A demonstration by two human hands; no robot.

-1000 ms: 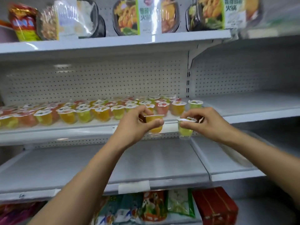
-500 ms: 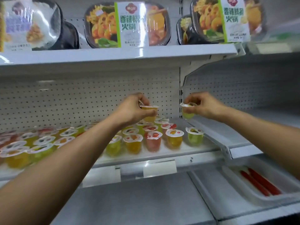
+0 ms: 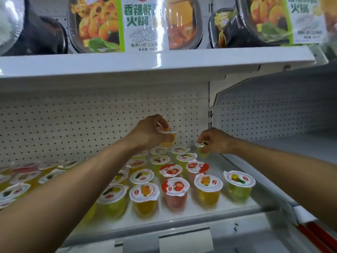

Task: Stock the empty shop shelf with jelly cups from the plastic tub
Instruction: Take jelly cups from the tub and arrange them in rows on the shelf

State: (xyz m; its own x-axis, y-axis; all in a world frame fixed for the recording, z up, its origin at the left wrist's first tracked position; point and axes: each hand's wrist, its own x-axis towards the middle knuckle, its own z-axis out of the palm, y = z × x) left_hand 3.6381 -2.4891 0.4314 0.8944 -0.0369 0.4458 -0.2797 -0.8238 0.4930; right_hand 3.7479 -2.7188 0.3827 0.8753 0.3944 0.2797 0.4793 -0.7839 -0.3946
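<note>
Shelf [image 3: 182, 221] edge nearest, blank white tag [image 3: 184, 241] on it. Jelly cups [image 3: 175, 187] upright in rows behind, sealed lids with fruit prints, red, orange and green-yellow gel inside. Further back, left hand [image 3: 147, 132] pinches an orange cup [image 3: 166, 136] raised above the rear rows; right hand [image 3: 217, 141] pinches a green cup [image 3: 201, 152] low at the back right corner. Pegboard [image 3: 91, 125] behind. Upper shelf [image 3: 164, 64]: hotpot trays [image 3: 135, 24], sleeve reads 火锅.

hotpot meal trays [image 3: 135, 24] on upper shelf [image 3: 156, 63], pegboard [image 3: 73, 125]
</note>
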